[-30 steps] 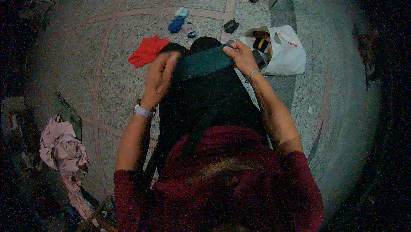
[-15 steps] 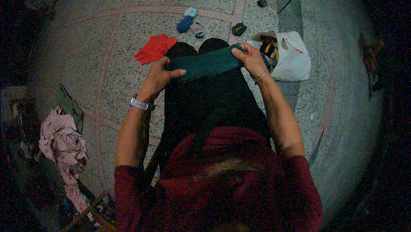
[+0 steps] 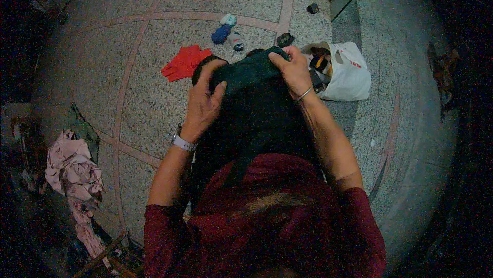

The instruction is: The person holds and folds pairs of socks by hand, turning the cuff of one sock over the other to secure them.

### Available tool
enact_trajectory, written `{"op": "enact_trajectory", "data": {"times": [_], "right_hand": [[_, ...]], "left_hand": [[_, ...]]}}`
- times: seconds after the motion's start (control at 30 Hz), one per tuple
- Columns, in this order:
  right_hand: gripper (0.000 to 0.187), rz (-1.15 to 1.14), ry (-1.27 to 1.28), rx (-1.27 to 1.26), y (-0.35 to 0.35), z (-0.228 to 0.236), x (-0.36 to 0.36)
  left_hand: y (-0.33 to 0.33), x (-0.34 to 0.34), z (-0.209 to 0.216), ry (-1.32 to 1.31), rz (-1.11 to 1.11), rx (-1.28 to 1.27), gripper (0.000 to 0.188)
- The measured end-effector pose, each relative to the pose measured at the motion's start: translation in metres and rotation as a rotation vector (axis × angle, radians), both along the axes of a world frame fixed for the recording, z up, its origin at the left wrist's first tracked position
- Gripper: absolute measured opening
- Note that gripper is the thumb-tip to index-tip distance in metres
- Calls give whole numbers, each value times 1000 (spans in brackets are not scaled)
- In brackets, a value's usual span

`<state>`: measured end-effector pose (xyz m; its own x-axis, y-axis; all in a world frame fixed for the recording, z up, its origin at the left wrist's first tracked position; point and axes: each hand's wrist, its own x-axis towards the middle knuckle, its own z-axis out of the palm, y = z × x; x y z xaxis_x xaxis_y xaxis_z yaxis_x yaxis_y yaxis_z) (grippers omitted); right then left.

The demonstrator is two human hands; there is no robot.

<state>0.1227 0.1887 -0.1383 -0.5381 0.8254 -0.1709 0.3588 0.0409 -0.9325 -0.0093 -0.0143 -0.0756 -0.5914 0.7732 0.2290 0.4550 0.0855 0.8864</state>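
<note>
A dark green piece of cloth (image 3: 246, 72) lies across my dark-trousered lap, its right part raised and bunched. My right hand (image 3: 294, 70) pinches its far right end between thumb and fingers. At the cloth's left end, my left hand (image 3: 204, 98) is curved with thumb and fingers apart; no grip on the cloth shows there. Just beyond my left knee, a red cloth (image 3: 186, 63) is spread on the floor.
Ahead on the speckled floor sit a pale blue bundle (image 3: 228, 20), a blue bundle (image 3: 221, 34), a grey bundle (image 3: 235, 41) and two dark bundles (image 3: 285, 40). A white bag (image 3: 349, 72) with dark items stands at right. Crumpled pink cloth (image 3: 74, 165) lies at left.
The cloth was stretched flat between both hands; now it is slacker and bunched. My left hand has moved inward and its fingers have spread. My right hand has shifted slightly left.
</note>
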Motion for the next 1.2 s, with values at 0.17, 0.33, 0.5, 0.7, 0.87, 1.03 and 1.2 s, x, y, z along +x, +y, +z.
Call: {"op": "enact_trajectory", "data": {"times": [0.17, 0.33, 0.5, 0.7, 0.87, 1.03, 1.2], "right_hand": [[34, -13, 11, 66, -4, 11, -1], [34, -29, 20, 300, -24, 32, -9], [27, 139, 87, 244, -77, 69, -15], [22, 185, 170, 278, -93, 57, -15], [22, 174, 96, 177, -93, 66, -13], [23, 114, 148, 140, -92, 56, -12], [27, 166, 186, 122, -103, 59, -10]], "left_hand": [[-8, -4, -2, 103, -132, -159, 32], [2, 6, 6, -90, 42, -237, 40], [15, 20, 1, -57, 133, -229, 53], [20, 28, -10, -456, 111, -3, 62], [12, 22, -14, -572, 52, -9, 44], [11, 28, -11, -391, 73, 53, 35], [12, 46, 11, -322, 38, -58, 46]]}}
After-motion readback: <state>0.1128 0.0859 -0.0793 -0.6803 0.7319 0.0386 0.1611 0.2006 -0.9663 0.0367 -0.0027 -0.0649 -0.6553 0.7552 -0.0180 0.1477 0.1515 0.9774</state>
